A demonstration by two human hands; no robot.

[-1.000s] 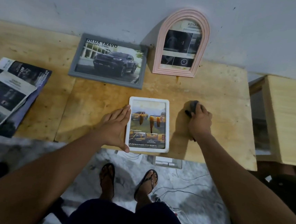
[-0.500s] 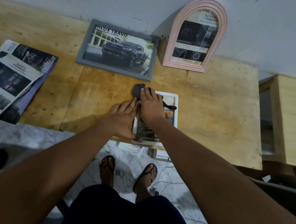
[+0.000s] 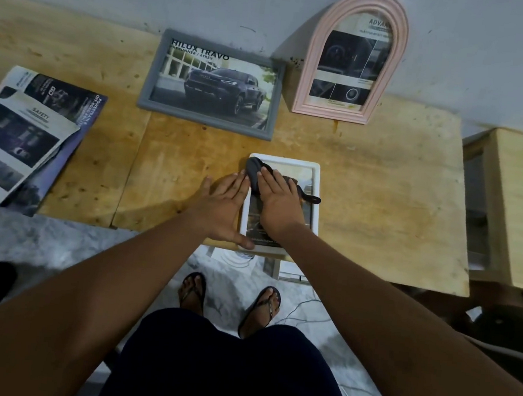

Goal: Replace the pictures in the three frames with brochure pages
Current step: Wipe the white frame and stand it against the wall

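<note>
Worn plywood desk (image 3: 382, 193), white rectangular frame (image 3: 316, 174) flat at its near edge, left hand (image 3: 224, 204) flat against the frame's left side, grip released, right hand (image 3: 280, 203) straight-fingered, grip released, pressing a dark soft cloth (image 3: 253, 170) on the frame's glass, glossy brochure pages (image 3: 20, 139) well left of the frame

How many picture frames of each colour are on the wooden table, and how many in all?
grey frame: 1
pink frame: 1
white frame: 1
Total: 3
</note>
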